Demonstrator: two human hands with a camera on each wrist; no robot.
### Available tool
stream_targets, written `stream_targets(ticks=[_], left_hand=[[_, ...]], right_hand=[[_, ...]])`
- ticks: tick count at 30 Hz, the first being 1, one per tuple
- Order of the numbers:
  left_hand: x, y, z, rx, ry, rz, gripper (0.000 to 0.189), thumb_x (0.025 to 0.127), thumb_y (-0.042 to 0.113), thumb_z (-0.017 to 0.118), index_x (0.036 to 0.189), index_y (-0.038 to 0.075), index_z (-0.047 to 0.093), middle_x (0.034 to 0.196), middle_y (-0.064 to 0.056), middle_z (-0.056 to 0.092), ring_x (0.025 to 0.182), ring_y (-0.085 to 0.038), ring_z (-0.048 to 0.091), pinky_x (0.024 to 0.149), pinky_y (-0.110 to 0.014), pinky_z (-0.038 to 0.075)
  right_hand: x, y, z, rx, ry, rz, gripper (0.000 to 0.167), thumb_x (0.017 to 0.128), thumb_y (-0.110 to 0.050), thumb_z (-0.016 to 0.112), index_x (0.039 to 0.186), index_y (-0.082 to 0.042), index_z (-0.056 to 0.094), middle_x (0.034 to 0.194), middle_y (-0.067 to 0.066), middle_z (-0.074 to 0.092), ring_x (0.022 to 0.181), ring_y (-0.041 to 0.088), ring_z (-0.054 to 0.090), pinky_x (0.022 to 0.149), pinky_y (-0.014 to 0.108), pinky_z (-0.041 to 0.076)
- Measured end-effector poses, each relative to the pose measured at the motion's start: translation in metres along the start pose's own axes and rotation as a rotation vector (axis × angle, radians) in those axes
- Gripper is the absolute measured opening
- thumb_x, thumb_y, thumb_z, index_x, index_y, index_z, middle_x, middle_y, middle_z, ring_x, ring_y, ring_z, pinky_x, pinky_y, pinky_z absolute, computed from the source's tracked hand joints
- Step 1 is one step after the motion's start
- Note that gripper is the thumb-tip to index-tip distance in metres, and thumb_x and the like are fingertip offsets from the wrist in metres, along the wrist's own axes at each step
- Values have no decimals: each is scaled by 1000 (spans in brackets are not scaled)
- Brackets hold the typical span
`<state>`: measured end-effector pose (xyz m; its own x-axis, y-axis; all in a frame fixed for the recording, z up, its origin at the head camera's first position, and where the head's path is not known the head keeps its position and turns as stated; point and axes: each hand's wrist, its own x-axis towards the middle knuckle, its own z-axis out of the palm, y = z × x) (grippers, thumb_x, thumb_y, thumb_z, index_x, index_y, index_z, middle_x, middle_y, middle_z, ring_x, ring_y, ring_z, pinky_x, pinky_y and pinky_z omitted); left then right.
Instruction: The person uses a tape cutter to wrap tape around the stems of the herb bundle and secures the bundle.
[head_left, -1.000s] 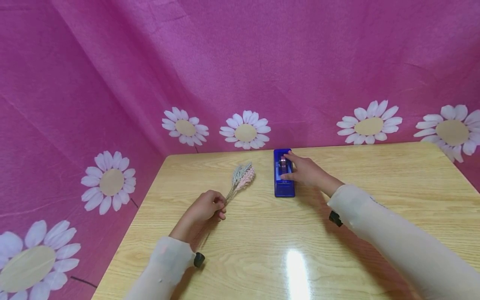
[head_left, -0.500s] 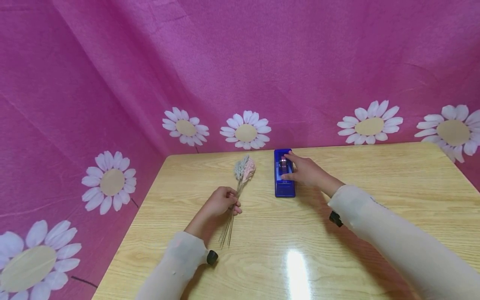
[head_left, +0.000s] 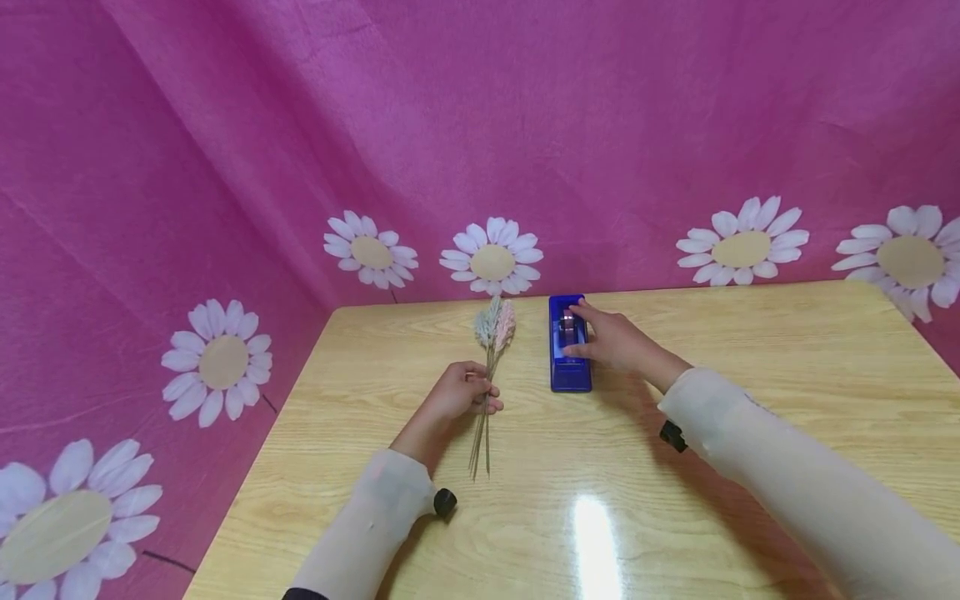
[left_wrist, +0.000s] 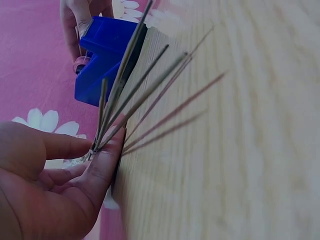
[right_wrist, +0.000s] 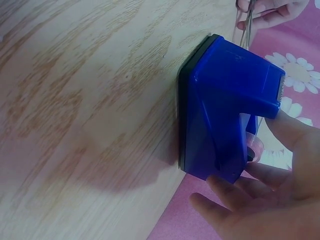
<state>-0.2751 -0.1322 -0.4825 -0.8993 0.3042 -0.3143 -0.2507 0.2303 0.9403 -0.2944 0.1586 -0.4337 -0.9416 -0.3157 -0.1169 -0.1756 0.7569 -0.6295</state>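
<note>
My left hand [head_left: 459, 392] pinches a small bunch of dried flowers [head_left: 504, 327] by the stems, between thumb and fingers. The fluffy heads, pale grey-green and pink, point to the far edge. In the left wrist view the thin stems [left_wrist: 145, 95] fan out beyond the fingertips. Just right of the bunch a blue tape dispenser [head_left: 570, 380] stands upright on the table. My right hand [head_left: 618, 342] holds it from the right, thumb at the toothed cutter [right_wrist: 281, 89] end and other fingers toward the far end. A clear tape roll [right_wrist: 257, 146] sits in the dispenser, partly hidden by its side wall.
The wooden table [head_left: 720, 333] ends at the back against a pink curtain [head_left: 600, 150] printed with white daisies. More curtain hangs along the left side. Black wrist straps [head_left: 445, 502] show at the sleeves. A bright light reflection lies on the near tabletop.
My left hand has moved right and slightly forward with the dried flowers, bringing them closer to the tape dispenser. The stems have swung to nearly upright in the head view. My right hand stays put.
</note>
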Motion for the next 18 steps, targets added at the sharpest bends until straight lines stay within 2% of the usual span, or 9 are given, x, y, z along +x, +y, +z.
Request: stream_targets(ticks=[13,18], left_hand=[[14,9,11,-66,39,-8,43,106,-4,46,147,-14,36,100,-23,70,75,-20,75,77,-36,62],[18,10,13,-84,51,8,43,106,-4,47,146,-16,36,103,-27,71,75,-20,75,80,-38,62]], right_hand=[[0,0,-3,-22,9,-17,84,98,-35,72,161,-1,28,167,27,16,150,51,25,118,64,25],[1,1,-2,-11,4,-16,84,98,-35,72,162,-2,28,167,27,17,150,52,24,118,65,25]])
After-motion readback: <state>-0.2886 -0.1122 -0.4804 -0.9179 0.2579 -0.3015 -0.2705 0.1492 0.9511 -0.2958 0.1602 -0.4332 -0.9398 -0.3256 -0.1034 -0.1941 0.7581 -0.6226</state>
